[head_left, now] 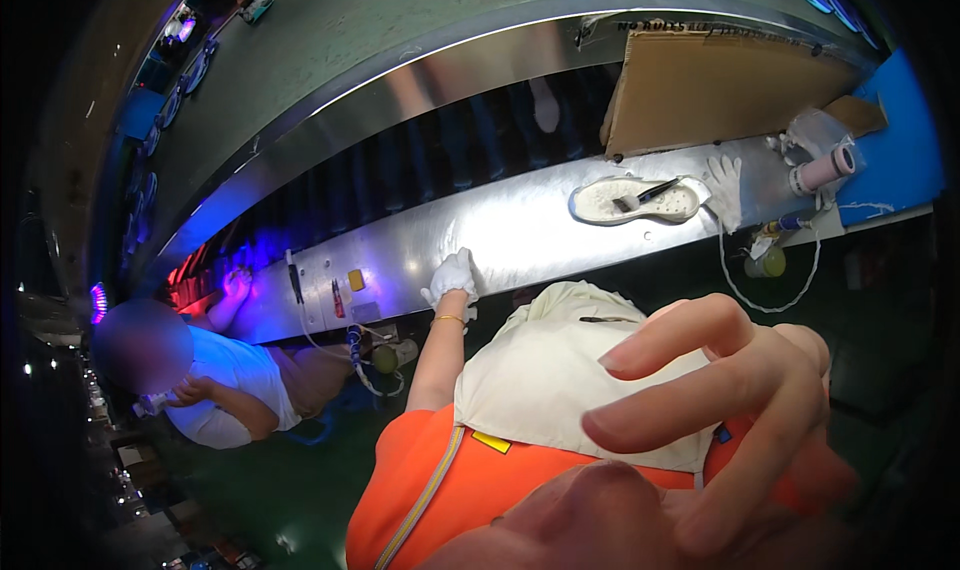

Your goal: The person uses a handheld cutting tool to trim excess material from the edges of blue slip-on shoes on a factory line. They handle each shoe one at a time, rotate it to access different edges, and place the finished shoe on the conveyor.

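My left hand (pixel 451 277), in a white glove, rests on the front part of the metal bench (pixel 395 255) with its fingers lying on the surface and nothing visible in them. Bare and very near the camera, my right hand (pixel 740 400) is raised, its fingers bent but apart; nothing shows between them. On the bench to the right lies a white shoe sole (pixel 590 202), and a dark-handled brush (pixel 650 193) is laid across it. A loose white glove (pixel 726 190) is beside the sole.
Behind the bench runs a roller conveyor (pixel 420 165), with a cardboard sheet (pixel 730 95) standing at right. A pinkish cylinder (pixel 826 170) and a hose with a jar (pixel 765 260) are at the right end. Another person (pixel 225 390) works at left, near a yellow block (pixel 356 280).
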The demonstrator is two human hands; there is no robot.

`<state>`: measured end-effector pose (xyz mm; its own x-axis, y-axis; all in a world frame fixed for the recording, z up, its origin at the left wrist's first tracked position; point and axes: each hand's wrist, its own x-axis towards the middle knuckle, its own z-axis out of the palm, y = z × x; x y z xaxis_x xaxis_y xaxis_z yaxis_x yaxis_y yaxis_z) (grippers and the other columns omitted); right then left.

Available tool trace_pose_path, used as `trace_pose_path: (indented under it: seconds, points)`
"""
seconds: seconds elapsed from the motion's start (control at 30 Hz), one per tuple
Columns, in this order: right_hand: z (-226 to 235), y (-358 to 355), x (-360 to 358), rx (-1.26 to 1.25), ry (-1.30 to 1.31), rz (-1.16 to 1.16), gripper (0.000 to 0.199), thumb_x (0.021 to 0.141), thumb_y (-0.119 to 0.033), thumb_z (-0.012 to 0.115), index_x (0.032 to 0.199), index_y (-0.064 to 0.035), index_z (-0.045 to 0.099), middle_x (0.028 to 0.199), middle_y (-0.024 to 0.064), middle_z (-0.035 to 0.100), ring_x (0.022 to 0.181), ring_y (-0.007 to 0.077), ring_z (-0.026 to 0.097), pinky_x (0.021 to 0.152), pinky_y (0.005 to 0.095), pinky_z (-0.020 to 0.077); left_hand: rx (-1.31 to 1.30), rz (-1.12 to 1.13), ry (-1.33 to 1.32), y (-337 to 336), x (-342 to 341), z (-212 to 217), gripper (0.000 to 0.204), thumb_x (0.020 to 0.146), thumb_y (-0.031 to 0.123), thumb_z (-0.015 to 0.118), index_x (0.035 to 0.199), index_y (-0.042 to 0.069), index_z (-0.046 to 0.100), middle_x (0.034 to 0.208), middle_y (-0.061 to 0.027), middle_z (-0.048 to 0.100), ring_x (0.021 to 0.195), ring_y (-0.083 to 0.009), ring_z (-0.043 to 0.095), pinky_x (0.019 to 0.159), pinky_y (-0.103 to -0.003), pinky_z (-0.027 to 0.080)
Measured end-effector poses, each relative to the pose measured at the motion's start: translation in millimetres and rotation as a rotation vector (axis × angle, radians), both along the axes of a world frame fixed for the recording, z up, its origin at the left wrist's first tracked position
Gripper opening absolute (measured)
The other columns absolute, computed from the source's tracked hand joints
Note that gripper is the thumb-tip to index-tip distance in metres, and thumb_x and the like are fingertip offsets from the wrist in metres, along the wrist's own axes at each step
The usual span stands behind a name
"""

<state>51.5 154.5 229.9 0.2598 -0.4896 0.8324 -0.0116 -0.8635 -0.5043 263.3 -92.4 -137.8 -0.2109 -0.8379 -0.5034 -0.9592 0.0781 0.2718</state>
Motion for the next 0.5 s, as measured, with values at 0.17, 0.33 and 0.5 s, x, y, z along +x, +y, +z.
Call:
trace_pose_path:
  seconds: [0.17,0.33,0.5]
  points:
    - [-6,1,-7,0.152,-0.139,-0.016,0.032,0.094,-0.036,0.049,0.096,-0.0091,0.068,0.114,0.0254,0.058,0.106,0.0363,0.052,0.092,0.0458,0.0398,-0.07,-0.049,0.038,-1,4,-6,0.065,0.095,0.054,0.02,0.117,0.006,0.058,0.119,-0.0232,0.058,0.111,-0.0391,0.055,0.1,-0.043,0.038]
    - [-6,-2,-20,0.472,-0.275,-0.131,0.017,0.086,-0.021,0.065,0.088,-0.0036,0.064,0.093,0.0148,0.066,0.085,0.0272,0.061,0.082,0.0367,0.0479,-0.012,0.057,0.133,14,-8,15,0.065,0.095,0.054,0.022,0.111,0.004,0.06,0.103,-0.0224,0.065,0.098,-0.039,0.06,0.092,-0.042,0.043]
    - [-77,-14,-40,0.925,-0.155,-0.363,0.011,0.087,-0.005,0.059,0.077,-0.0017,0.055,0.075,0.0049,0.061,0.076,0.0159,0.059,0.073,0.03,0.0472,0.501,0.582,0.892,1,-21,-26,0.057,0.096,0.052,0.039,0.097,0.0,0.061,0.072,-0.0114,0.061,0.055,-0.0181,0.055,0.046,-0.032,0.045]
